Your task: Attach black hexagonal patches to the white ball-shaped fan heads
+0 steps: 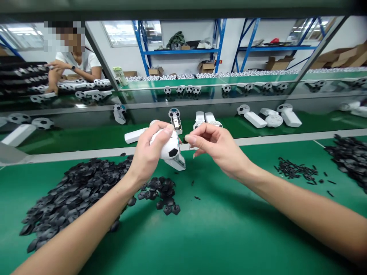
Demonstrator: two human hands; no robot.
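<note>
Across the green counter, a broad heap of black pieces lies left of a smaller cluster. Above it, my left hand grips the white soccer-patterned unit; beside that, my right hand has fingers pinched together, contents unclear.

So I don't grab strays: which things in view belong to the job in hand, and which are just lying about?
Likely the job's:
- football-patterned white unit in the left hand
- similar units beyond
- angular black pieces
- slim black pieces

Probably just lying about:
- cardboard boxes
- dark green bundle
- red item
</note>
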